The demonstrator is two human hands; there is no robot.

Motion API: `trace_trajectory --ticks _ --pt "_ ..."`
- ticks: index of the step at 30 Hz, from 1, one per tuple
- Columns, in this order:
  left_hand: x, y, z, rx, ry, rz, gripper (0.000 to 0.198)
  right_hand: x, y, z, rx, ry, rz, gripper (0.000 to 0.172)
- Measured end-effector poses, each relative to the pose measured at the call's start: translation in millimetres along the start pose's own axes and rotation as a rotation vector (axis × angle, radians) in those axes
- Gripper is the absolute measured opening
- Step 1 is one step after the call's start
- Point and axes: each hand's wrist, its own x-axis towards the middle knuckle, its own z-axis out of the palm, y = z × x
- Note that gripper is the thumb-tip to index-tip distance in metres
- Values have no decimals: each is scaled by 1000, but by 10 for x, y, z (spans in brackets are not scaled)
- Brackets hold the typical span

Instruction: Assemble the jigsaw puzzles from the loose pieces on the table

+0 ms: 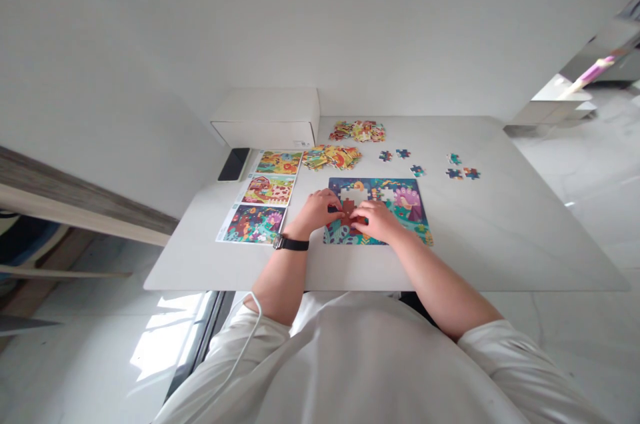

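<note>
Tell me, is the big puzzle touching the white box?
Apart. The head view shows yellow puzzle pieces and a strip of tabletop between the big puzzle and the white box.

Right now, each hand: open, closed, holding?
Left hand: partly curled over the puzzle; grip can't be told.
Right hand: also partly curled there; grip can't be told.

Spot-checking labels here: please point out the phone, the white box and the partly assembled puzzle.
Phone (234, 165): head view, middle of its dark screen.
White box (267, 133): head view, front face.
Partly assembled puzzle (409, 201): head view, purple bird towards its right.
</note>
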Motion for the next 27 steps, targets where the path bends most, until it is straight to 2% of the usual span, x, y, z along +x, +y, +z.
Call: trace_trajectory --ticks 8,19,24,27 --pt "7 26 7 31 -21 -36 15 11 -57 -26 -43 -36 25 11" --pt "4 71 41 73 13 -64 17 13 -90 -70 -66 -111 90 12" --pt "15 67 114 93 51 -119 22 0 -57 -44 -59 -76 72 14" --pt "15 81 133 84 55 -113 19 3 -34 -31 -51 -31 55 15"
